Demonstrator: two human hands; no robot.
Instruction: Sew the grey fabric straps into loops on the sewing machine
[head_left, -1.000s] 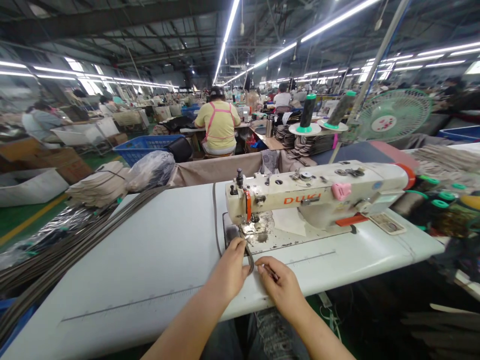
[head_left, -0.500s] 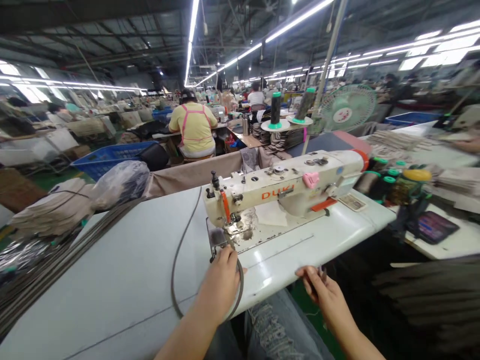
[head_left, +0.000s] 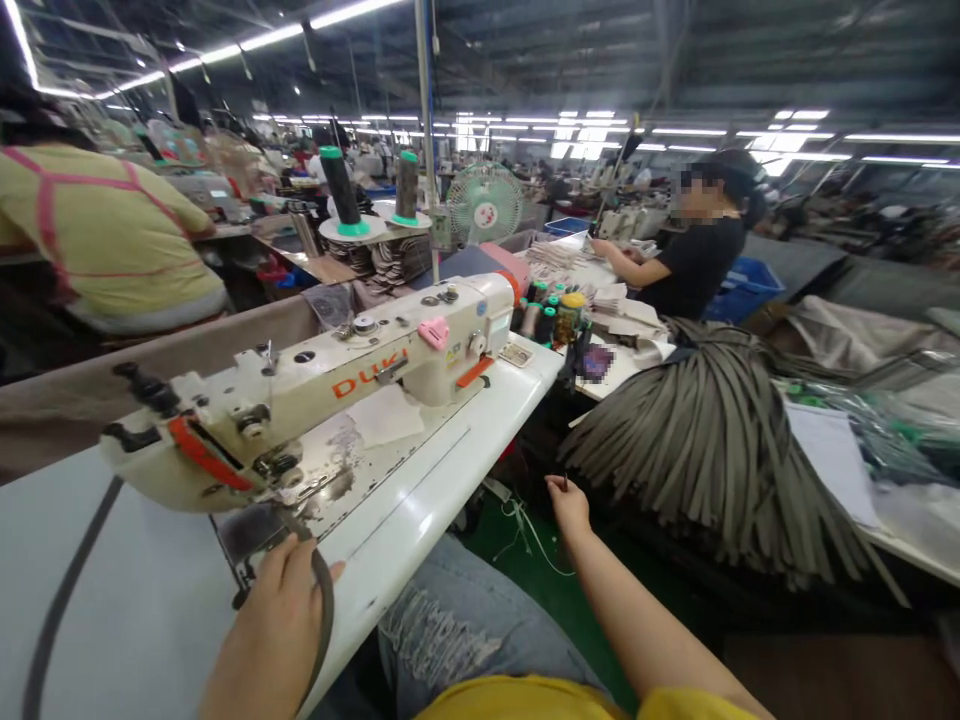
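Observation:
My left hand (head_left: pixel 270 610) is closed on a grey-brown fabric strip (head_left: pixel 326 610), just in front of the needle area of a white sewing machine (head_left: pixel 300 390). The strip curves round the outer side of that hand, and a length of it lies farther left on the table (head_left: pixel 142 600). My right hand (head_left: pixel 570 505) is off the table's right edge, its fingers pinched together. A small dark tip shows at those fingers; what it belongs to is too small to tell. Nearby on the right hangs a thick bundle of grey-brown strips (head_left: pixel 690 440).
Thread spools (head_left: pixel 541 318) and a yellow-lidded jar (head_left: pixel 571 312) stand beyond the machine. Behind it are large thread cones (head_left: pixel 341 190) and a green fan (head_left: pixel 486 203). A person in black (head_left: pixel 697 250) sits at the right; another in yellow (head_left: pixel 112 220) sits at the left.
The view has turned right, bringing the strip bundle into sight. My right hand has moved away from the table edge towards the bundle. My left hand still holds the strip by the machine.

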